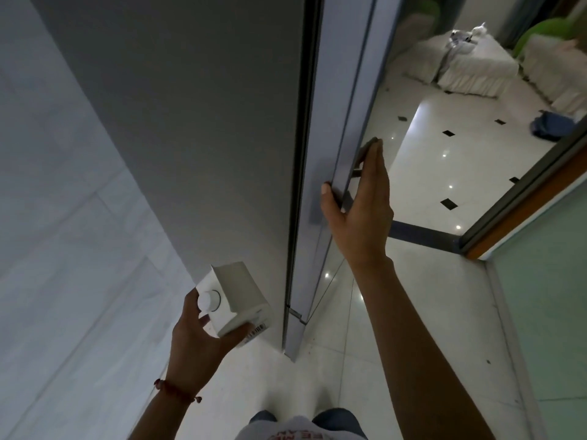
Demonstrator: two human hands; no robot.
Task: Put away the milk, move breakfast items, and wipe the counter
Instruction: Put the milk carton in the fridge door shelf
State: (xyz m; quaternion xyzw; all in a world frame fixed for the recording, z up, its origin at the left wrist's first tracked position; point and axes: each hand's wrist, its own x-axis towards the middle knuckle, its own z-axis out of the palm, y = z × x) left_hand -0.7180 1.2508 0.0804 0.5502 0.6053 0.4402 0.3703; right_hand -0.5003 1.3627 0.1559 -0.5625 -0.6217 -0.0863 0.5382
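Milk step: left hand [197,341] closed around milk carton [233,300]; right hand [359,211] thumb and fingers hooked on fridge door [336,147] edge. Next: pull open, shelve carton.

Milk carton [233,298] in left hand [193,347], just left of fridge door [203,122] lower edge. Right hand [359,214] on door's right edge, at handle [357,173]. Floor [413,312] below; sofa [470,65] behind, far right.

A glossy white tiled floor [422,160] with small black diamond insets reflected ceiling lights, white cushioned seating [473,69] at two o'clock, a pale wall [47,217] at nine o'clock.
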